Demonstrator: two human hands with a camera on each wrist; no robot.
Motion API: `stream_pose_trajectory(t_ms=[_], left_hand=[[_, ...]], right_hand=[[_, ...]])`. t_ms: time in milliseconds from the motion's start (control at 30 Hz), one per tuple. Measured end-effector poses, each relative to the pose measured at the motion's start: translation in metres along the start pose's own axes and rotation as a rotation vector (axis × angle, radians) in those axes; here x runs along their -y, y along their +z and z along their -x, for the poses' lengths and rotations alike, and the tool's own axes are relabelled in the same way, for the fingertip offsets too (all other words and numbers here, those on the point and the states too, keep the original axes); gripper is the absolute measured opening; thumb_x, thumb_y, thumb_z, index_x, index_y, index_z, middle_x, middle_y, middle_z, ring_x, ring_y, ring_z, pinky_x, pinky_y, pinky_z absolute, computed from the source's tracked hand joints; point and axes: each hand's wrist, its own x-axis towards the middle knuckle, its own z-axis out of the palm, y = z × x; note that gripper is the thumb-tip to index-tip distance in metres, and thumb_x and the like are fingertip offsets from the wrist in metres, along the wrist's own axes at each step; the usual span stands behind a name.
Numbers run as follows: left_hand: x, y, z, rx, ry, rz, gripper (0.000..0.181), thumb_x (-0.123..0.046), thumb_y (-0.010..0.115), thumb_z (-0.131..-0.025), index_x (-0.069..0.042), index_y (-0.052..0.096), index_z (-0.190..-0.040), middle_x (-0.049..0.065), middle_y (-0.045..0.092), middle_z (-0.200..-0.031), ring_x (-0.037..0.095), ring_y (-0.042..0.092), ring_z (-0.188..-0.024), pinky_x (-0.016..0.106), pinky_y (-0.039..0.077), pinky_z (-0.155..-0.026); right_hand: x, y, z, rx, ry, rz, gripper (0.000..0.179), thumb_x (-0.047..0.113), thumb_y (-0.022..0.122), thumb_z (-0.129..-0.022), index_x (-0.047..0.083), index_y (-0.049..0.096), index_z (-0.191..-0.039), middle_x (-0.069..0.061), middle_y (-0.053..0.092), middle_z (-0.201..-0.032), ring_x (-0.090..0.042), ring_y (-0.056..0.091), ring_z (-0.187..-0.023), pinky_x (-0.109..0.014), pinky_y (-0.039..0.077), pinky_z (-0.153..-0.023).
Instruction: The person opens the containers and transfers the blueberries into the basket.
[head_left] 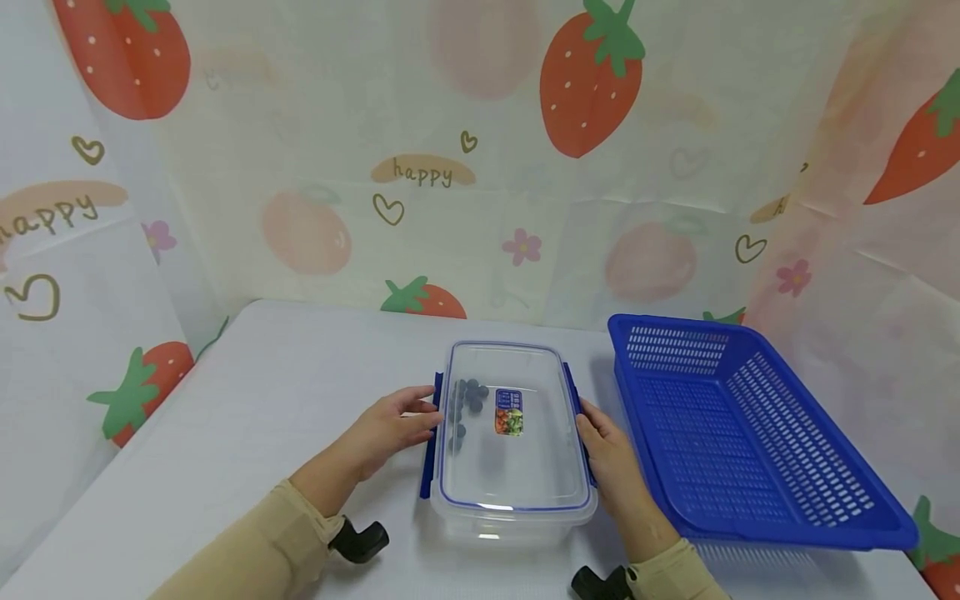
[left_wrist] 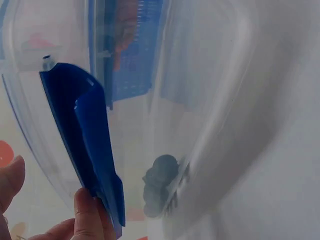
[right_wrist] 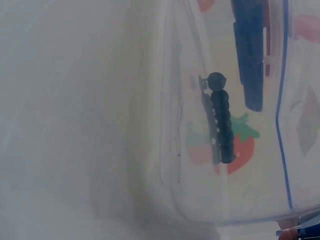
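Note:
A clear lidded food container (head_left: 525, 467) stands on the white table, with a blue lid seal and blue side clips. Dark blue, round, berry-like pieces (head_left: 471, 396) lie inside, along its left side. The left clip (left_wrist: 92, 145) sticks out as a flap, and fingertips of my left hand (head_left: 397, 429) touch its end, the thumb apart. My right hand (head_left: 611, 454) holds the container's right side at the other clip (right_wrist: 310, 231). In the right wrist view only fingertips show around that clip, at the lower right corner.
A blue perforated plastic basket (head_left: 757, 433) stands right of the container, close beside my right hand. Behind the table hangs a pale cloth (head_left: 465, 233) printed with strawberries and hearts. Black wrist mounts (head_left: 360, 542) stick out from both sleeves.

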Motion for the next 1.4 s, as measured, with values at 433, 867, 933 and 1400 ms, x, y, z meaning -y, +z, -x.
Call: stream_pose_trajectory(t_ms=[433, 867, 933, 1400], left_hand=[[-0.0016, 0.0072, -0.0052, -0.007, -0.031, -0.040, 0.074, -0.022, 0.077, -0.073, -0.012, 0.041, -0.137, 0.012, 0.047, -0.120, 0.022, 0.055, -0.097, 0.037, 0.050, -0.087], [-0.0039, 0.0091, -0.0048, -0.006, -0.033, -0.046, 0.066, -0.017, 0.074, -0.077, -0.014, 0.044, -0.136, 0.011, 0.048, -0.117, 0.021, 0.055, -0.097, 0.036, 0.050, -0.086], [-0.0048, 0.0090, -0.0044, -0.007, -0.034, -0.055, 0.066, -0.017, 0.074, -0.077, -0.014, 0.044, -0.136, 0.011, 0.048, -0.118, 0.021, 0.055, -0.097, 0.036, 0.050, -0.086], [-0.0088, 0.0093, -0.0031, -0.007, -0.051, -0.102, 0.066, -0.018, 0.073, -0.078, -0.014, 0.043, -0.136, 0.011, 0.047, -0.119, 0.021, 0.055, -0.096, 0.036, 0.050, -0.086]], right_hand=[[0.0000, 0.0009, 0.0005, -0.008, 0.007, -0.003, 0.044, 0.016, 0.040, -0.098, 0.002, 0.034, -0.139, -0.017, 0.038, -0.140, -0.028, 0.039, -0.124, -0.044, 0.035, -0.100], [0.0015, -0.0016, -0.0001, 0.024, 0.003, -0.020, 0.044, 0.013, 0.037, -0.099, -0.001, 0.032, -0.140, -0.018, 0.034, -0.142, -0.029, 0.035, -0.126, -0.046, 0.032, -0.103], [0.0021, -0.0018, -0.0004, 0.025, -0.002, -0.012, 0.043, 0.012, 0.036, -0.099, -0.001, 0.032, -0.139, -0.018, 0.034, -0.142, -0.029, 0.035, -0.126, -0.047, 0.032, -0.103], [0.0020, -0.0044, 0.0014, 0.034, 0.038, -0.001, 0.042, 0.015, 0.032, -0.100, 0.003, 0.034, -0.140, -0.018, 0.039, -0.139, -0.028, 0.043, -0.119, -0.039, 0.041, -0.094]])
